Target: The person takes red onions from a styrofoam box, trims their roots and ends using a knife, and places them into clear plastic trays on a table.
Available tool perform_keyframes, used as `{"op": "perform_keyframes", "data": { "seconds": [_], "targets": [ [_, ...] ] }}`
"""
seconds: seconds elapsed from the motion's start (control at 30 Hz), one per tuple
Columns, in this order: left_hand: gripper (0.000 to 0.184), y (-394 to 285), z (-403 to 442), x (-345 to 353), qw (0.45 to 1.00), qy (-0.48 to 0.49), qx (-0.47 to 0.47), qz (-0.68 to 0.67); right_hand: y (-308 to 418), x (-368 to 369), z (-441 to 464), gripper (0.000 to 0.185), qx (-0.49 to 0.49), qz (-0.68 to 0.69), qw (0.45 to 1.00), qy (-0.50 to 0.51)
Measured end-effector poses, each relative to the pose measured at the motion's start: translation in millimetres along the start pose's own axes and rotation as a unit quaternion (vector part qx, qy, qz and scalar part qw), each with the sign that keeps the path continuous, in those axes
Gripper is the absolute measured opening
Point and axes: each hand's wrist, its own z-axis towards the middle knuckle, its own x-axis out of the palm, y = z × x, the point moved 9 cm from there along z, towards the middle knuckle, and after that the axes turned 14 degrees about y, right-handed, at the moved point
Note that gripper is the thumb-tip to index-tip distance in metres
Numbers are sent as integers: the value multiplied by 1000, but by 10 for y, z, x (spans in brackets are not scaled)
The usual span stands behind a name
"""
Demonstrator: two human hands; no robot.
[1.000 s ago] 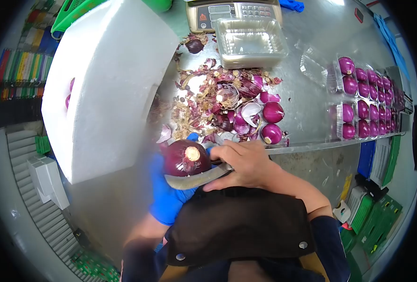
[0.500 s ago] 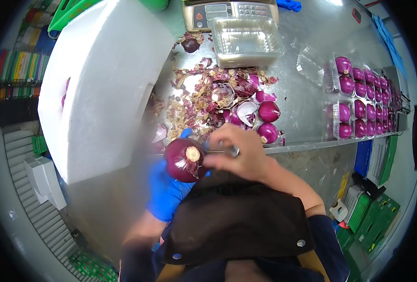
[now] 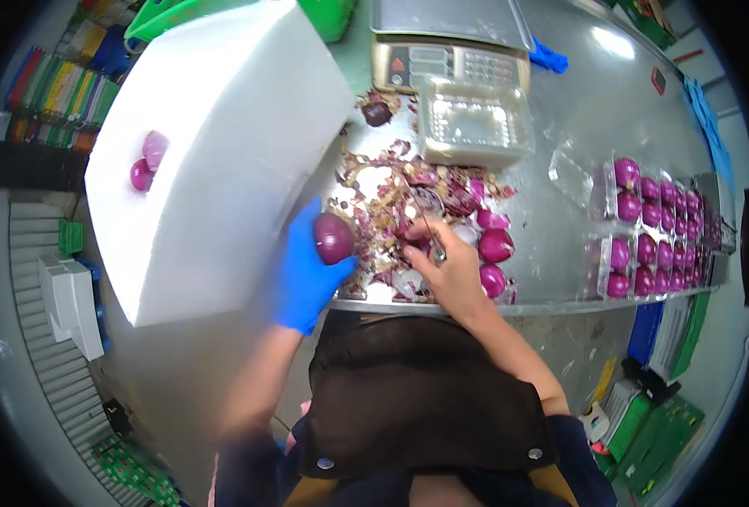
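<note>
My left hand [image 3: 301, 279], in a blue glove, grips a dark red onion [image 3: 335, 238] just above the table's front edge. Bare and closed, my right hand [image 3: 459, 279] holds a small knife [image 3: 439, 253], its thin blade pointing away from me over the peelings. Under and beyond both hands spreads a heap of dry onion skins [image 3: 383, 203]. Shiny red onions [image 3: 496, 246] lie at the heap's right side, close to my right hand. Another dark onion [image 3: 377, 113] rests farther back among skin scraps.
A big white foam box [image 3: 247, 160] stands at left, with onions [image 3: 141, 175] inside. Clear plastic trays [image 3: 476, 152] are stacked before a scale [image 3: 454, 63]. Packed onion trays [image 3: 607, 279] line the right side. A green crate [image 3: 328, 21] sits behind the box.
My left hand has carried the onion forward over the table edge and turned it. My right hand has moved away from the onion to the right, still with the knife. The view has shifted.
</note>
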Motion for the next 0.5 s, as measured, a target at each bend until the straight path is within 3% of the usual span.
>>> {"op": "perform_keyframes", "data": {
  "seconds": [0.07,0.13,0.2,0.27,0.33,0.43,0.5],
  "targets": [
    [96,123,218,55,989,-41,89,115,-56,109,9,21,28,5,999,39],
    [94,337,360,146,980,-37,87,174,-86,193,20,16,31,-8,998,48],
    [86,426,394,189,978,2,67,199,-166,231,19,13,107,5,993,58],
    [83,231,189,158,967,-2,109,231,-184,220,62,14,66,-20,997,37],
    [72,-43,-105,133,962,75,173,199,-153,194,135,16,79,-25,996,37],
    [53,-918,-509,-430,942,274,177,78,-325,167,190,21,113,-44,992,32],
    [44,-1439,-615,-1167,920,295,257,7,-401,171,226,24,104,-78,991,20]
  ]
}}
